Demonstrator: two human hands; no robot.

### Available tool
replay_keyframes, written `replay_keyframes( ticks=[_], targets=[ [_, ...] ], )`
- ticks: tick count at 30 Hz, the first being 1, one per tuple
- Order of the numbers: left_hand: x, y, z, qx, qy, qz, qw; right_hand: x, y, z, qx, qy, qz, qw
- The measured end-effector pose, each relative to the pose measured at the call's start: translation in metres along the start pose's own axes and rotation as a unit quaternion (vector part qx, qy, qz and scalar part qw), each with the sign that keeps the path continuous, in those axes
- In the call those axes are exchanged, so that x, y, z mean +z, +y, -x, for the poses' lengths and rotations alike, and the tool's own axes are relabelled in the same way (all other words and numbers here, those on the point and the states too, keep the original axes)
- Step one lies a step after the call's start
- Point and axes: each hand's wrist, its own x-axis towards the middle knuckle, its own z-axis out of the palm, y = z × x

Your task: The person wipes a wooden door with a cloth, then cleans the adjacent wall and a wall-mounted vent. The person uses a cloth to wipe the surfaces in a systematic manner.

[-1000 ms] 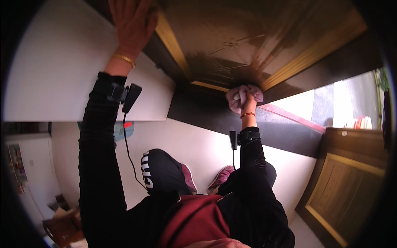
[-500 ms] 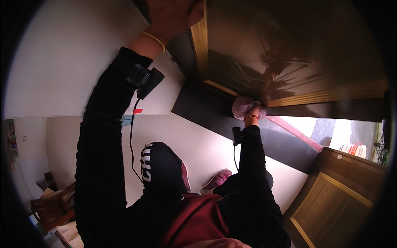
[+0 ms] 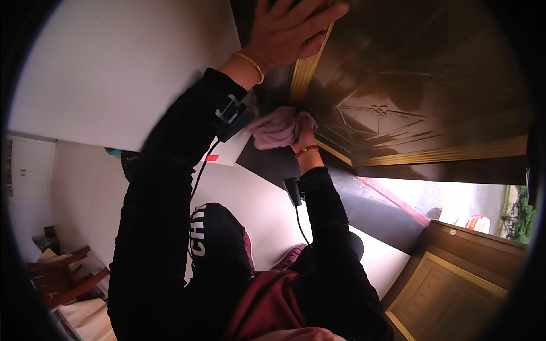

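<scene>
A brown door (image 3: 409, 85) with gold trim and raised line patterns fills the upper right. My left hand (image 3: 290, 34) is spread with its fingers apart, pressed against the gold-trimmed edge of the door at the top. Below it, my right hand (image 3: 305, 132) grips a crumpled pinkish-purple cloth (image 3: 276, 128) at the door's lower corner, close to the dark frame. Part of the right fingers is hidden by the cloth.
A white wall (image 3: 125, 74) stands at the left. Another brown door leaf (image 3: 449, 290) is at the lower right, beside a bright outdoor gap. A dark threshold strip (image 3: 369, 204) crosses the pale floor (image 3: 267, 216). A wooden chair (image 3: 68, 275) stands at the lower left.
My right hand has moved the cloth left and up along the door toward its edge. My left hand has come lower and further right, fingers spread. The view has shifted a little.
</scene>
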Motion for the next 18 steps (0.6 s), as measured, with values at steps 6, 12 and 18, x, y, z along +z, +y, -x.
replay_keyframes(
  ticks=[6, 12, 18],
  targets=[
    [-0.004, -0.005, -0.011, -0.036, -0.077, 0.063, 0.994, 0.103, -0.099, 0.110, -0.193, -0.162, 0.170, 0.953],
    [-0.001, -0.004, -0.024, -0.072, -0.067, 0.159, 0.982, 0.088, -0.112, 0.083, -0.216, -0.163, 0.179, 0.946],
    [-0.010, -0.004, -0.033, -0.057, -0.076, 0.145, 0.985, -0.003, -0.042, -0.010, -0.216, 0.024, 0.468, 0.857]
  ],
)
